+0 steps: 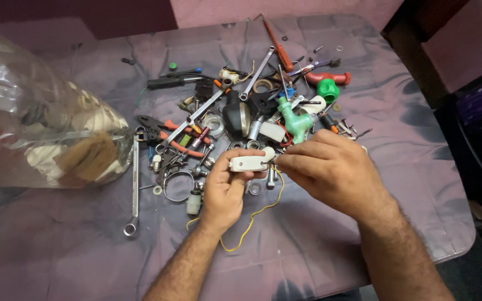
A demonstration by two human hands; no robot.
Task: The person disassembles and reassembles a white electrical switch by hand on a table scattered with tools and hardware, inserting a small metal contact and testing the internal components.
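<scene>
This looks like a home repair corner rather than a fitted workshop. A counter (pixel 397 184) draped in wrinkled grey-purple cloth carries a loose heap of hand tools: a long chrome spanner (pixel 134 187), orange-handled pliers (pixel 165 132), a red-handled screwdriver (pixel 278 43), a green plastic pipe fitting (pixel 294 120). Plain pink walls (pixel 285 8) stand behind.

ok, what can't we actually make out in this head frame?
- Right hand fingertips: what they pinch at the white plastic part is hidden by the fingers.
- Clear plastic container: cut by the left edge, contents blurred.
- Yellow wire: upper end hidden behind the left hand.
- Tool pile: small pieces overlap, unidentifiable.
</scene>
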